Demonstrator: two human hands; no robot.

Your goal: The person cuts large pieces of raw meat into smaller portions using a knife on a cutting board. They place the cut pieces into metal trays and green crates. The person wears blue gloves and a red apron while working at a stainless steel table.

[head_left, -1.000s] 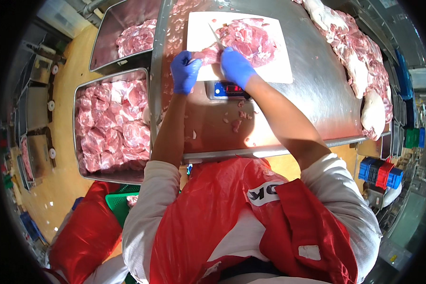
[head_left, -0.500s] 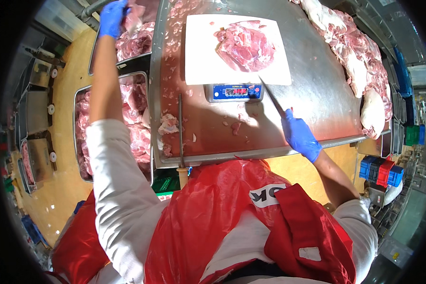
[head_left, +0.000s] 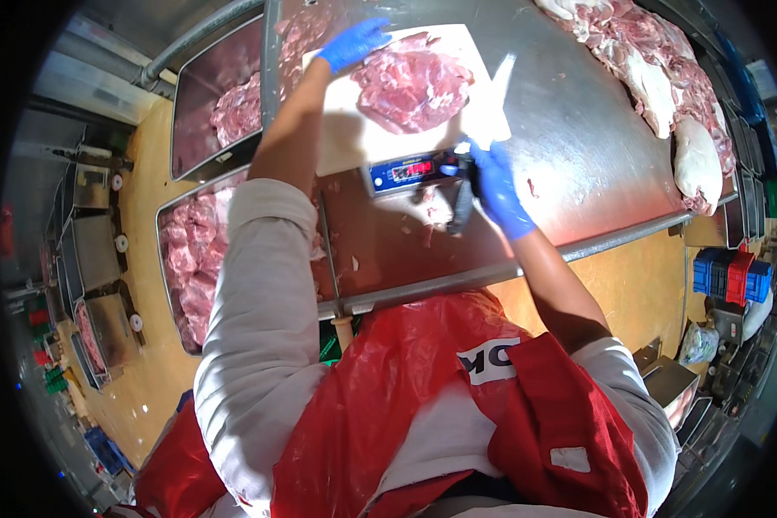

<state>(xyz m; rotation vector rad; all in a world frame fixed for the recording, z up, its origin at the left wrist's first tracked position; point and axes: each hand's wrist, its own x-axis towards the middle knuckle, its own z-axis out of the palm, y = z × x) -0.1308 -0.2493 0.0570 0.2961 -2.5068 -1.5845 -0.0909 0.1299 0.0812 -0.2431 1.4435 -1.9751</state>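
Note:
A broad slab of raw meat [head_left: 414, 88] lies on a white board [head_left: 341, 148], which rests on a blue-fronted digital scale [head_left: 387, 183]. My left hand [head_left: 356, 45], in a blue glove, reaches to the board's far left corner. Its fingers are stretched out beside the meat's edge, with nothing visible in them. My blue-gloved right hand [head_left: 499, 188] is closed on a knife [head_left: 503, 82] at the board's near right corner. The blade points away from me over the board's right edge, and the dark handle sticks out toward me. The fingers are partly blurred.
Large cuts of meat [head_left: 656, 78] are heaped along the metal table's [head_left: 570, 155] right side. Metal trays of meat [head_left: 200, 268] stand to the left. A sharpening steel with a wooden handle [head_left: 343, 331] hangs over the near edge. Small scraps [head_left: 429, 216] lie before the scale.
My left hand has come from the left tray to the board; the meat piece it held is gone from it. My right hand has moved up and left with the knife, whose blade has turned away from me.

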